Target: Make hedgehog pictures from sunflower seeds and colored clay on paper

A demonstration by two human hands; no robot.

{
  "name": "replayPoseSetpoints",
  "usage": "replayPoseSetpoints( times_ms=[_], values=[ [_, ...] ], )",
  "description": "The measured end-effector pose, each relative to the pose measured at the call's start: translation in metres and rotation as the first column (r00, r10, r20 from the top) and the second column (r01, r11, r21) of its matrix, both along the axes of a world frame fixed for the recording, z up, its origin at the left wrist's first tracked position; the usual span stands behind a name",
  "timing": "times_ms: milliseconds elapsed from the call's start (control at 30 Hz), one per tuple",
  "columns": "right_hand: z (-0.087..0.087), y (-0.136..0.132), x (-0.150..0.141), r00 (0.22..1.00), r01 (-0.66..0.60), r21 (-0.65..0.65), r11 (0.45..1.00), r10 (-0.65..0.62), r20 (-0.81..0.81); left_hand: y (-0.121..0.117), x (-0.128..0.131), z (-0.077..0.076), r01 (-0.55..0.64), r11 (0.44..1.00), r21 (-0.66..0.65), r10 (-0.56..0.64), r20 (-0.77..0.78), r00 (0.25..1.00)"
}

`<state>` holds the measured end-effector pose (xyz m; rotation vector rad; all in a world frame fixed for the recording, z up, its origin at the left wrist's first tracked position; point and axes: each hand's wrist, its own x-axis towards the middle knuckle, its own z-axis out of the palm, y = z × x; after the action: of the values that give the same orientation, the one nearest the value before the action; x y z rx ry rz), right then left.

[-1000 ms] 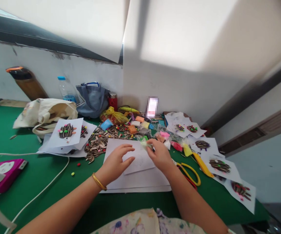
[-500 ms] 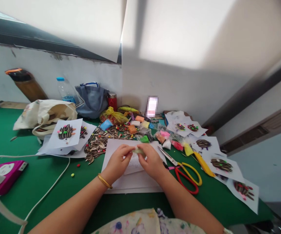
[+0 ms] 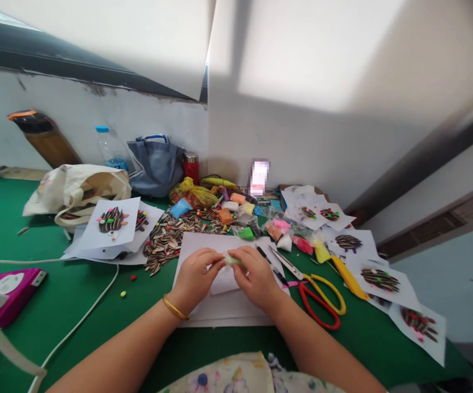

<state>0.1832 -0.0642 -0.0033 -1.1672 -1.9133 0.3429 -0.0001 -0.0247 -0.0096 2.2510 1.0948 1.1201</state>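
Note:
Both my hands meet over a stack of white paper sheets (image 3: 236, 308) on the green table (image 3: 97, 305). My left hand (image 3: 195, 275) and my right hand (image 3: 255, 275) are closed in a pinch on a small pale green packet (image 3: 233, 260) held between them. A pile of striped sunflower seeds (image 3: 165, 240) lies just left of the paper. Small bags of coloured clay (image 3: 261, 221) lie behind it. Red and yellow scissors (image 3: 320, 297) rest right of my right hand.
Paper sheets with seed hedgehog pictures lie at the left (image 3: 113, 221) and along the right edge (image 3: 379, 278). A cream tote bag (image 3: 76, 188), a grey bag (image 3: 154, 166), a water bottle (image 3: 109, 147) and a red cup (image 3: 190, 166) stand by the wall. A white cable (image 3: 76, 322) and a magenta box (image 3: 9, 292) lie left.
My right hand picked up the pale green packet from beside the clay bags and brought it back over the paper. My left hand closed on it too.

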Motion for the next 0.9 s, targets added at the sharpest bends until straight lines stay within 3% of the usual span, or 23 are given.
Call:
replayPoseSetpoints(
  times_ms=[633,900],
  values=[
    [0.0000,-0.0011,0.0033,0.999,-0.033,-0.029,0.999,0.034,0.032,-0.0032,-0.0019,0.0019,0.067,0.981,0.181,-0.054,-0.077,0.996],
    [0.0005,-0.0017,0.0042,0.999,-0.049,-0.030,0.998,0.050,0.011,-0.0036,-0.0022,0.0039,0.074,0.986,0.149,-0.060,-0.097,0.994]
  ],
)
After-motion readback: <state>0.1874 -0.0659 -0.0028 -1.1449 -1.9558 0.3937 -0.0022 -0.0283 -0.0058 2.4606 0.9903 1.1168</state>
